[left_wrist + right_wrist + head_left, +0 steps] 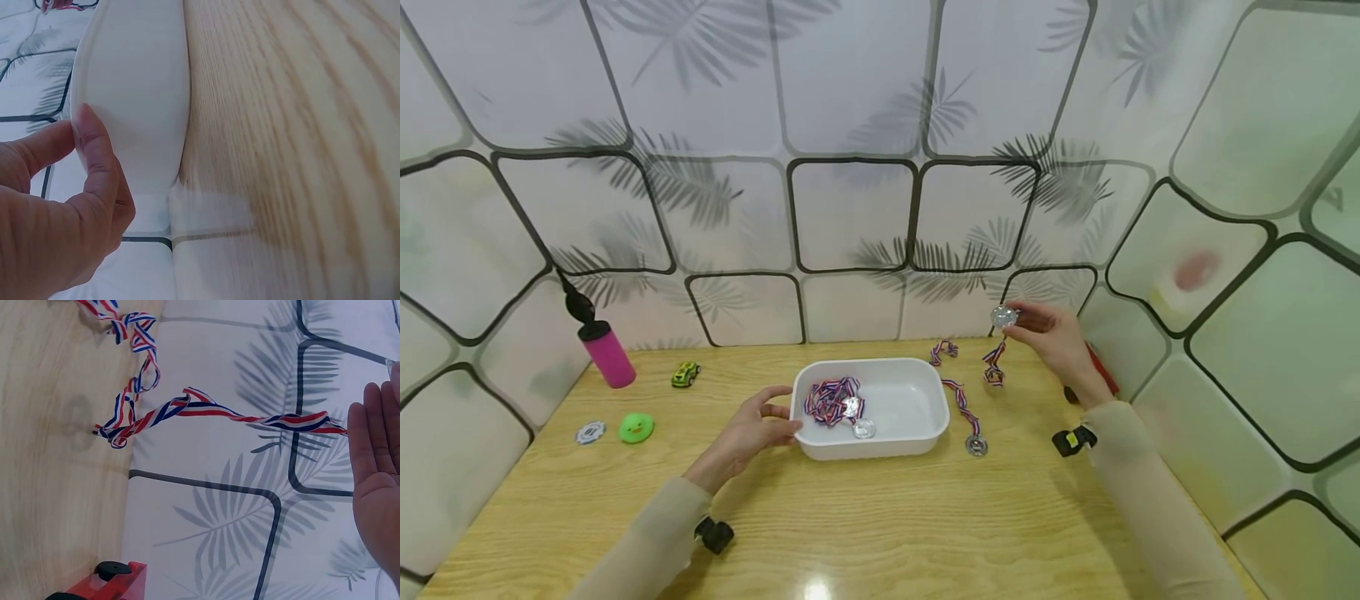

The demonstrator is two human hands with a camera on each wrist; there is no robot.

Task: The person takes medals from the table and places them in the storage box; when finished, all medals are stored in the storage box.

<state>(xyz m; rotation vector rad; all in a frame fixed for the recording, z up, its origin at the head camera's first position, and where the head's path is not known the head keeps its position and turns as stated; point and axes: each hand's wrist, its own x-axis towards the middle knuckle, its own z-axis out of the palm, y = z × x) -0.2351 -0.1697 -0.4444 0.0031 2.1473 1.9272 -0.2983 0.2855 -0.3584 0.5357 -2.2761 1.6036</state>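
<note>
A white plastic tub (pixel 917 450) stands on the table, and my left hand (pixel 751 432) pinches its left rim between thumb and fingers. In its left half lie a tangle of red, white and blue ribbons (pixel 827 402) and silver medals (pixel 864 428). Over the back right of the table my right hand (pixel 1054 340) holds up a silver medal (pixel 1003 317) by its edge. Its striped ribbon (pixel 237 417) hangs down to the tabletop. Right of the tub lies another medal (pixel 977 445) with its ribbon stretched out behind it.
A further ribbon (pixel 943 350) lies behind the tub's right corner. A red object with dark wheels (pixel 128 584) sits near the right wall. On the left are a pink cylinder (pixel 607 354), a green toy car (pixel 686 374), a green duck (pixel 636 427) and a poker chip (pixel 591 432).
</note>
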